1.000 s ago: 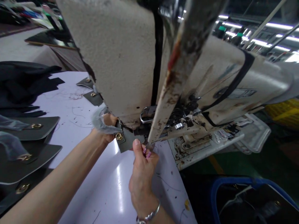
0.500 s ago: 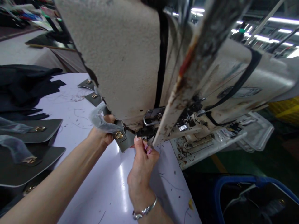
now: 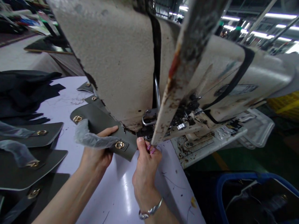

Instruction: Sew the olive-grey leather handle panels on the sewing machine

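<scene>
A grey leather flap (image 3: 102,123) with gold clasps lies under the head of a worn cream sewing machine (image 3: 130,62). My left hand (image 3: 97,154) grips the flap's near edge, thumb on top, next to a gold clasp (image 3: 120,145) wrapped in clear film (image 3: 90,139). My right hand (image 3: 147,163), with a silver bracelet on the wrist, pinches the flap's corner just below the needle area (image 3: 149,137). The needle itself is hidden behind a rusty bar (image 3: 179,65).
More grey flaps with gold clasps (image 3: 28,168) are stacked on the white table (image 3: 112,193) at left, with dark fabric (image 3: 21,90) behind them. Two small flaps (image 3: 90,93) lie by the machine. A blue-rimmed bin (image 3: 252,199) sits at the lower right.
The flap has been drawn out to the left from under the machine, so much more of it shows, with a second clasp. My left hand shifted toward me along its edge.
</scene>
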`<state>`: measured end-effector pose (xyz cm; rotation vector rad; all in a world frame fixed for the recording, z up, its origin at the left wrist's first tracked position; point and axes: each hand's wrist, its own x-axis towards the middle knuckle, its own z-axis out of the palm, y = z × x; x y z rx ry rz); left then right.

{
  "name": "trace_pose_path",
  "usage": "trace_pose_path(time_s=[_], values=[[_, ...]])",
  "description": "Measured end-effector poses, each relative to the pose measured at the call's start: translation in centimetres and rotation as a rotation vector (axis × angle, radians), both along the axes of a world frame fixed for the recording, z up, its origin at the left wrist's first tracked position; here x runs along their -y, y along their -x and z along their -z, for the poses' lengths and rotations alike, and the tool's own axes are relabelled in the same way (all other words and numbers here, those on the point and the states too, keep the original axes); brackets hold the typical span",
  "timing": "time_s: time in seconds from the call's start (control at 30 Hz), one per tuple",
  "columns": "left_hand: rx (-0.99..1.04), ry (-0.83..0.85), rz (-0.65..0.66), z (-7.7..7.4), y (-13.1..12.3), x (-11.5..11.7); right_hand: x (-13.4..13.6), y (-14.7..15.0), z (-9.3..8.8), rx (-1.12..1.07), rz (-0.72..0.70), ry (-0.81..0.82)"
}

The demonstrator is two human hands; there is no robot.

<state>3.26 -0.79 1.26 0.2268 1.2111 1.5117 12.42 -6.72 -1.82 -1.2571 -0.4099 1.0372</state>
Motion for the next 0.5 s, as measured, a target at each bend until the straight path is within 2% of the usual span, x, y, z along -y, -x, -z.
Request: trace_pose_path(time_s=[0.1, 0.2, 0.37, 0.43, 0.47, 0.5], values=[[-0.009, 0.008, -0.034, 0.8, 0.1, 1.6, 0.4, -1.0, 0.0, 0.049, -0.094, -0.019], [0.020, 0.055, -0.061, 1.1, -0.7, 3.6, 0.8, -2.2, -0.3, 0.112, -0.179, -0.019], [0.063, 0.159, -0.114, 1.1, -2.4, 6.9, 0.3, -4.0, -1.0, 0.147, -0.197, 0.019], [0.038, 0.196, -0.019, 1.4, -2.0, 8.8, 0.0, -4.4, -0.9, 0.168, -0.212, 0.022], [0.008, 0.235, 0.106, 1.5, -1.4, 9.9, -0.1, -4.6, -0.9, 0.176, -0.222, 0.017], [-0.038, 0.284, 0.285, 1.6, -0.5, 11.2, -0.3, -4.7, -0.8, 0.179, -0.227, 0.009]])
